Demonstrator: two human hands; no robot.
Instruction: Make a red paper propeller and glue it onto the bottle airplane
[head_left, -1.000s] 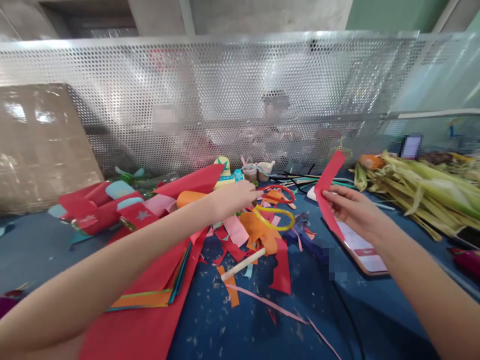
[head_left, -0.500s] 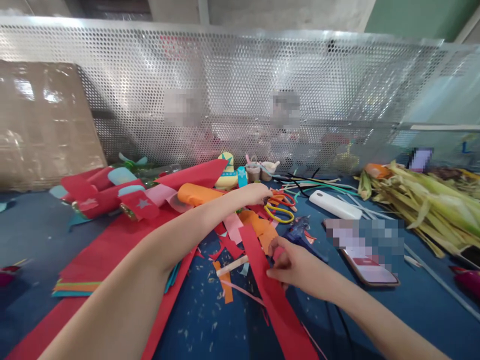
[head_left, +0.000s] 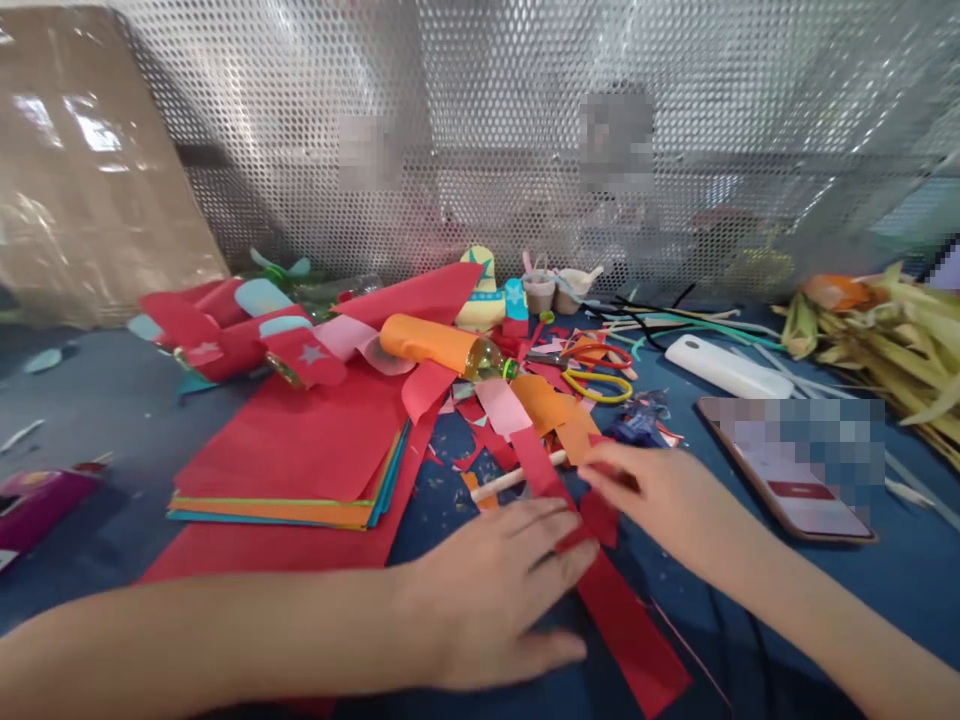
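My left hand lies palm down with fingers apart across a long red paper strip. That strip runs diagonally over the blue tabletop. Just beyond it, my right hand has thumb and fingers pinched at a small red paper piece. Orange paper scraps and a pale stick lie close to both hands. Scissors with red and yellow handles rest on scraps farther back. An orange-wrapped bottle lies on its side to their left.
Red sheets are stacked over coloured ones at left, with red paper-covered models behind. A phone, a white device and corn husks stand at right. A perforated metal panel closes the back; a cardboard sheet leans there.
My left hand has come back from the scissors to the red strip, leaving the scissors on the table. My right hand stays by the strip, now at a small red piece. The view has tilted down.
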